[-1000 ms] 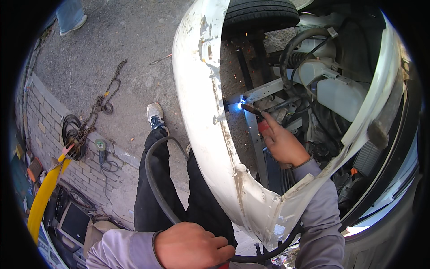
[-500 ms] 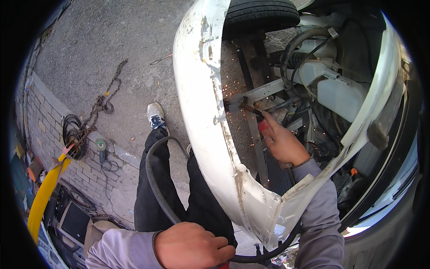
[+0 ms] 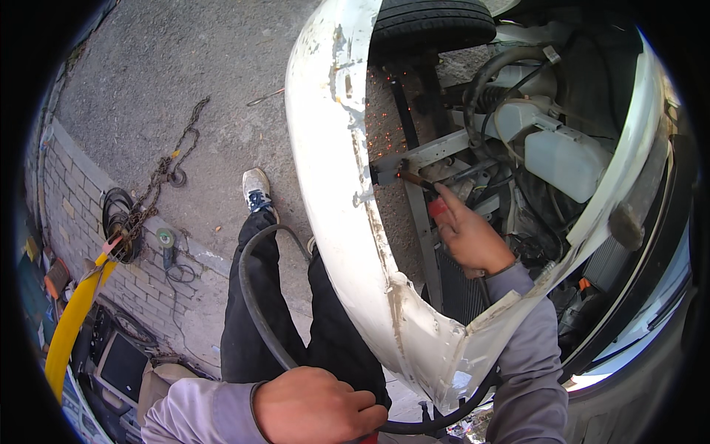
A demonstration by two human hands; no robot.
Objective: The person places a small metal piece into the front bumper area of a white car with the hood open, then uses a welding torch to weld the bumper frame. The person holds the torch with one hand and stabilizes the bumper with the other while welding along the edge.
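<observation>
My right hand (image 3: pixel 477 238) reaches inside the front of a white vehicle body (image 3: pixel 325 140), closed around the red handle of a welding torch (image 3: pixel 418 180). The torch's brownish nozzle points left at a metal frame rail (image 3: pixel 425 154), and its tip is close to the rail's left end. A small orange glow shows there, with scattered orange sparks over the ground behind. Low in the view my left hand (image 3: pixel 322 405) is a closed fist in front of my legs. A bit of something red shows under its fingers, mostly cut off by the lower edge.
A thick black cable (image 3: pixel 255 296) loops across my legs. Beside my right hand are a white plastic reservoir (image 3: pixel 566 159), hoses and a radiator (image 3: pixel 458 277). A tire (image 3: pixel 433 26) lies beyond. At left are a rusty chain (image 3: pixel 161 174), an angle grinder (image 3: pixel 167 244) and a yellow strap (image 3: pixel 70 337).
The sparks have thinned out, and the pale haze at the torch tip is gone. My right hand has shifted very slightly toward the lower right; my left hand stays put.
</observation>
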